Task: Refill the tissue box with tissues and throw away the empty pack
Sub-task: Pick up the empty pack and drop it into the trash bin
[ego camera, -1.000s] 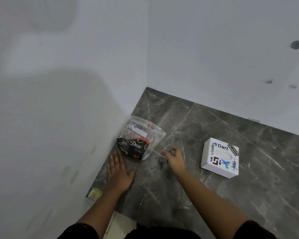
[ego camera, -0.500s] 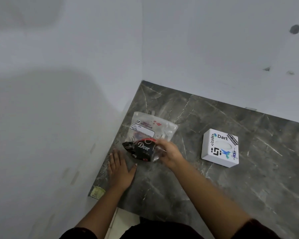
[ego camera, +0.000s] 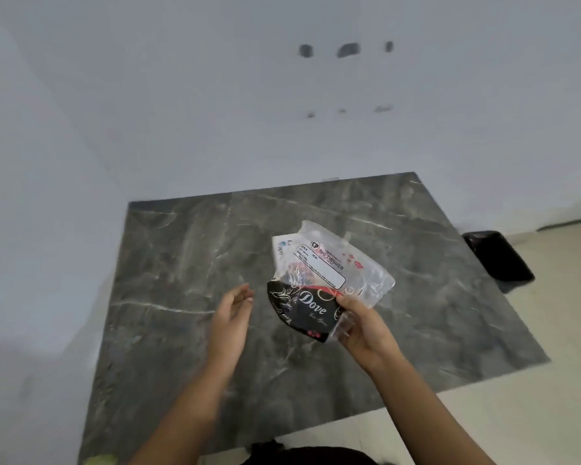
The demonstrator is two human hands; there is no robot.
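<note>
Clear plastic crinkles in the right hand (ego camera: 363,330): the pack (ego camera: 329,283) is held up off the slab (ego camera: 168,263), pinched at its lower right corner between thumb and fingers. The pack is see-through at the top, with a white label reading "TISSUES", and black lower down with "Dove" in white script. It tilts, its top leaning away and to the right. Behind its upper left edge a white corner with print peeks out; I cannot tell what it is.

The left hand (ego camera: 230,317) hangs just beside the pack, palm turned toward it, fingers loose and spread, gripping nothing and not touching the plastic.

The slab is dark grey marble with pale veins, set into a corner of white walls. Off its far right edge, on the pale floor, sits a black bin (ego camera: 497,260), well apart from the hands.
</note>
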